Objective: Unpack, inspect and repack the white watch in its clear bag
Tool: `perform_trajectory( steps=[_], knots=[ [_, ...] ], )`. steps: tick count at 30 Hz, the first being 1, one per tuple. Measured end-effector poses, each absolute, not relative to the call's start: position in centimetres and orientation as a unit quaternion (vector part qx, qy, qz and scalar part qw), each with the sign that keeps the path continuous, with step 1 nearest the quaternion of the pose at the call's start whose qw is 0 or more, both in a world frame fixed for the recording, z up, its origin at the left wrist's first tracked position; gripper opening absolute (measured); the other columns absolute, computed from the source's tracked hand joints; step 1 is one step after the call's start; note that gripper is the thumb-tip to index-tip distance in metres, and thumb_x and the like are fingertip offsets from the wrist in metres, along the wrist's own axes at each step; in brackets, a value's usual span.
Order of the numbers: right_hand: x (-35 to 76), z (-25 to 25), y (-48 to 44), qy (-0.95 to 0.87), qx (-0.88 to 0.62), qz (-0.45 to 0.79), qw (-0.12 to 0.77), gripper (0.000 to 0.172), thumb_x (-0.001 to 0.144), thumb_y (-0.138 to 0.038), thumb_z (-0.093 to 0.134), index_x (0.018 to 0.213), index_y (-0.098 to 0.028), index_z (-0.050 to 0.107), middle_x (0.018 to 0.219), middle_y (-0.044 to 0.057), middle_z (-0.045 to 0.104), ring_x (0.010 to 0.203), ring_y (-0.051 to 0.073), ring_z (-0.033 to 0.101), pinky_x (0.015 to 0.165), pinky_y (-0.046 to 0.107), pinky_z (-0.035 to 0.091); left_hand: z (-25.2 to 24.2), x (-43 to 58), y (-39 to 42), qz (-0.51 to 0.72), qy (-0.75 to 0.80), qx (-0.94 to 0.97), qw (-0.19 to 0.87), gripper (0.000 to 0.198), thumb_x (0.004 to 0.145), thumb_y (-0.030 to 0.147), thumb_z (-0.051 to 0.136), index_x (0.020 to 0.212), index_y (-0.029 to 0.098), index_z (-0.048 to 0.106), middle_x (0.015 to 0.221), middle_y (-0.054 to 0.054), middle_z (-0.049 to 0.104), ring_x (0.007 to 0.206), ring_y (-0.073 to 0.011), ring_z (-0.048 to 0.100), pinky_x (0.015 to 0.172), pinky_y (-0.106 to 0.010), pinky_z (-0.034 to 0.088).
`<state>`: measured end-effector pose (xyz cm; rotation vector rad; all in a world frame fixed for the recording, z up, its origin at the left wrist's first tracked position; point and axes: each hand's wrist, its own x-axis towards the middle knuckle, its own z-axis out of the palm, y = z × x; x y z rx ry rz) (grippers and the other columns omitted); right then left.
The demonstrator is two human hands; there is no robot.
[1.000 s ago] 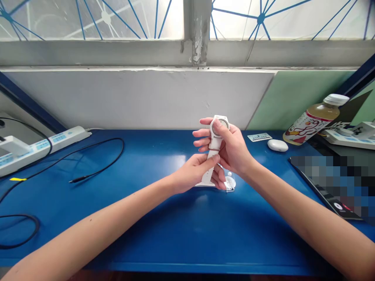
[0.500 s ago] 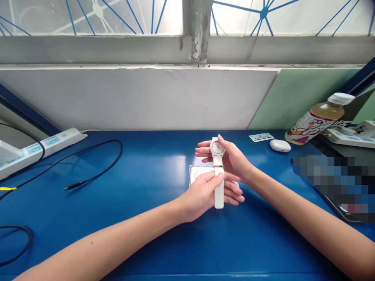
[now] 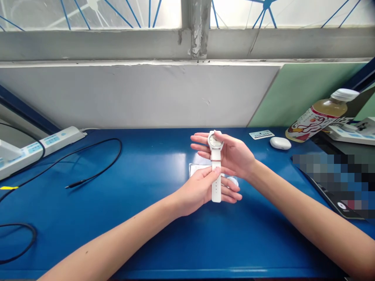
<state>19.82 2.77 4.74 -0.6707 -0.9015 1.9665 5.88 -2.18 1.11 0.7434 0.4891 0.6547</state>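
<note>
A white wristwatch is held up above the blue table, its round dial at the far end and its strap hanging toward me. My left hand pinches the strap between the thumb on top and the fingers beneath, which stretch out past it to the right. At the dial, my right hand is closed round the watch head, its thumb lying over the face and its fingers behind. Partly hidden beneath my hands are a white paper in a clear sleeve and a round white object.
On the right lie a white earbud case, a card, a drink bottle and a dark device with a blurred screen. At left, a power strip and a black cable rest on the blue table.
Both hands have shifted slightly left and up in the picture with the watch. My right thumb has moved from the dial's edge across its face.
</note>
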Motion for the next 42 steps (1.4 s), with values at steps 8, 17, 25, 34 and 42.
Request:
perform_trajectory(
  steps=[8,17,25,34,42],
  knots=[
    [19.6,4.7,2.6,-0.386,-0.217,0.802,0.401,0.038,0.103,-0.038,0.038,0.121,-0.020,0.066,0.127,0.008,0.070,0.111,0.021,0.068,0.103,0.038,0.048,0.7,5.2,-2.5,0.318,0.219,0.374,0.843,0.036,0.096,0.044,0.060,0.105,0.009,0.064,0.088,-0.015,0.075,0.078,-0.0241,0.076,0.077,-0.036,0.058],
    [20.5,4.6,1.5,-0.387,-0.258,0.764,0.448,0.034,0.103,-0.038,0.040,0.123,-0.021,0.062,0.121,0.009,0.072,0.098,0.019,0.072,0.091,0.036,0.056,0.9,5.8,-3.0,0.322,0.240,0.352,0.845,0.033,0.097,0.040,0.060,0.102,0.008,0.064,0.088,-0.016,0.075,0.080,-0.0246,0.075,0.080,-0.039,0.058],
    [20.1,3.7,2.6,-0.389,-0.246,0.787,0.410,0.046,0.104,-0.046,0.033,0.124,-0.018,0.063,0.125,0.012,0.070,0.101,0.020,0.072,0.092,0.035,0.056,1.0,6.0,-3.2,0.328,0.260,0.348,0.839,0.034,0.097,0.041,0.058,0.102,0.008,0.065,0.093,-0.019,0.075,0.086,-0.0286,0.076,0.083,-0.042,0.058],
    [20.4,3.9,3.0,-0.375,-0.196,0.803,0.420,0.055,0.099,-0.041,0.024,0.123,-0.012,0.064,0.134,0.012,0.066,0.123,0.023,0.062,0.113,0.039,0.039,1.5,5.7,-2.2,0.344,0.267,0.354,0.827,0.029,0.103,0.029,0.049,0.110,0.007,0.066,0.097,-0.019,0.075,0.092,-0.0272,0.075,0.086,-0.040,0.057],
    [20.5,3.6,3.4,-0.383,-0.216,0.813,0.383,0.053,0.099,-0.049,0.029,0.130,-0.018,0.059,0.129,0.010,0.069,0.118,0.023,0.066,0.108,0.042,0.044,1.4,5.5,-1.9,0.310,0.266,0.339,0.847,0.028,0.101,0.030,0.053,0.110,0.006,0.066,0.103,-0.021,0.074,0.095,-0.0288,0.074,0.089,-0.043,0.056]
  ],
)
